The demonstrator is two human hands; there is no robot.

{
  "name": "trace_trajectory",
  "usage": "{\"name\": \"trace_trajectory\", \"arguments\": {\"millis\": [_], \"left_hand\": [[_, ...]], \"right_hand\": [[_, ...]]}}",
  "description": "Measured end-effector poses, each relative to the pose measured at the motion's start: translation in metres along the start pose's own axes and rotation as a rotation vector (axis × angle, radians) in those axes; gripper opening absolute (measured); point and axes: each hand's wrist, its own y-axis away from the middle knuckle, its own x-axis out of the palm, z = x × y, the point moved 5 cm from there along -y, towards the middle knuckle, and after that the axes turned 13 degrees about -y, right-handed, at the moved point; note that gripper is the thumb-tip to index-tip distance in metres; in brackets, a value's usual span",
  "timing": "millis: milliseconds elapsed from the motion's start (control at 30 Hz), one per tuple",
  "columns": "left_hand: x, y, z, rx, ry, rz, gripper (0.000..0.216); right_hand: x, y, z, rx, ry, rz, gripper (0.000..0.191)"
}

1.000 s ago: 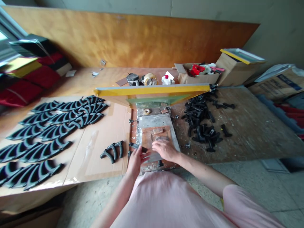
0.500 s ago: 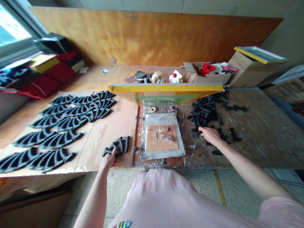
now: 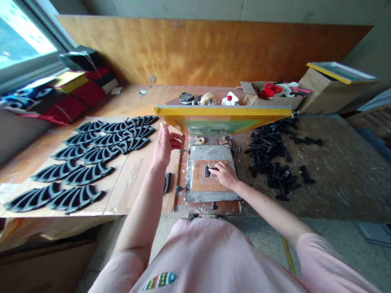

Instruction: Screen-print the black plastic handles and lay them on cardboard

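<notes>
On the orange pad (image 3: pixel 200 184) of the metal plate (image 3: pixel 210 152) at the middle of the bench lies the small black piece (image 3: pixel 208 171). Its uncovered end points toward the person's left, and its long axis seems to run across the plate from left to right. The rest is hidden under the fingers, so its full length cannot be told. The right hand (image 3: pixel 225 175) rests on it with fingers bent down and closed over its right part, grasping it against the pad. The left hand (image 3: pixel 165 143) is lifted off the bench with its fingers spread and loose, holding nothing, just beside the near left corner of the yellow-framed screen (image 3: pixel 222 110). That screen stands tilted up over the far end of the plate, its front edge above a tape roll (image 3: pixel 200 140). To the right of the plate, close by but apart from it, a loose pile of black pieces (image 3: pixel 271 152) is scattered on the paint-spotted board. To the left a cardboard sheet (image 3: pixel 134 179) carries rows of black fin-shaped parts (image 3: pixel 91 154), all laid with their long axes running left to right. One more dark part (image 3: pixel 167 182) lies beside the left forearm, which crosses over the cardboard's right edge. Behind the screen stand a white bottle (image 3: pixel 228 99) and open cardboard boxes (image 3: pixel 259 97), and folded red fabric (image 3: pixel 73 101) is stacked at the far left under the window.
</notes>
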Motion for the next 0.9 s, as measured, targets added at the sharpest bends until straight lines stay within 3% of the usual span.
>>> {"name": "trace_trajectory", "arguments": {"millis": [67, 167, 333, 400, 433, 500, 533, 600, 700, 833, 900], "left_hand": [[0.012, 0.008, -0.013, 0.027, 0.076, 0.015, 0.062], [0.010, 0.038, 0.002, -0.016, 0.037, -0.029, 0.068], [0.001, 0.099, 0.083, -0.324, -0.138, 0.049, 0.065], [0.004, 0.112, 0.115, -0.374, -0.199, 0.075, 0.066], [0.006, 0.116, 0.129, -0.384, -0.221, 0.086, 0.069], [0.011, 0.118, 0.152, -0.395, -0.266, 0.092, 0.071], [0.013, 0.117, 0.161, -0.399, -0.291, 0.086, 0.070], [0.014, 0.114, 0.171, -0.405, -0.331, 0.078, 0.068], [0.013, 0.113, 0.176, -0.427, -0.343, 0.078, 0.065], [0.012, 0.115, 0.173, -0.463, -0.303, 0.049, 0.065], [0.012, 0.115, 0.172, -0.467, -0.291, 0.039, 0.065]], "right_hand": [[-0.009, 0.007, -0.001, -0.011, -0.016, -0.018, 0.038], [-0.039, 0.020, -0.020, 0.089, -0.033, -0.137, 0.026], [-0.100, 0.018, -0.065, 0.328, -0.019, -0.398, 0.038], [-0.112, -0.002, -0.063, 0.312, -0.044, -0.452, 0.034], [-0.112, -0.016, -0.056, 0.277, -0.049, -0.448, 0.042], [-0.103, -0.046, -0.035, 0.187, -0.027, -0.348, 0.059], [-0.094, -0.058, -0.025, 0.160, -0.010, -0.269, 0.058], [-0.072, -0.069, -0.008, 0.139, 0.002, -0.106, 0.039], [-0.048, -0.055, 0.010, 0.085, -0.001, 0.028, 0.011], [-0.049, -0.017, 0.026, -0.128, -0.056, 0.128, 0.025], [-0.055, -0.011, 0.030, -0.203, -0.093, 0.211, 0.022]]}}
